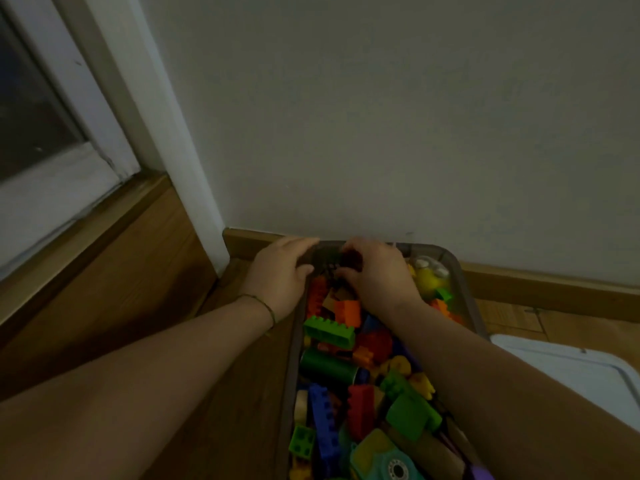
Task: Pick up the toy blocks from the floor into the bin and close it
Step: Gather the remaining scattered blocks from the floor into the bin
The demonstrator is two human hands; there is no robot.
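Observation:
A grey see-through bin (453, 268) stands on the wooden floor against the wall, filled with several coloured toy blocks, among them a green brick (329, 330), a green cylinder (325, 367) and a blue brick (323, 422). My left hand (277, 277) grips the bin's far left corner, fingers over the rim and thumb on the inside. Inside the bin's far end, my right hand (379, 273) curls its fingers round a dark toy piece (349, 259), which is mostly hidden in shadow.
A white lid (571, 374) lies flat on the floor to the right of the bin. The wall and a wooden skirting board (540, 282) run right behind the bin. A white door frame (194, 188) and a glass door stand at the left.

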